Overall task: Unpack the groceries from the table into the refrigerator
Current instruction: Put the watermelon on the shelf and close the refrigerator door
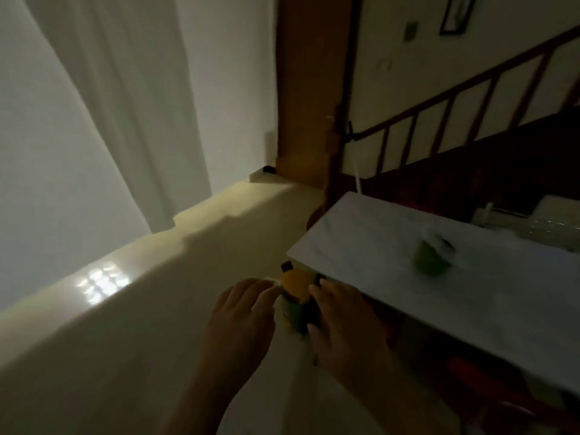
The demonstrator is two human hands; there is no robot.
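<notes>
Both hands [241, 318] [342, 321] hold a blurred, perhaps yellow-green package [296, 304] beside the white table [376, 246] in a dim room.

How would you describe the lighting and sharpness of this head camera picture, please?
Head view: dim overall, with a bright glare patch on the pale floor; motion blur smears the green item on the table and the yellow-and-green package between the left hand and right hand; wide-angle distortion tilts the curtain.
</notes>
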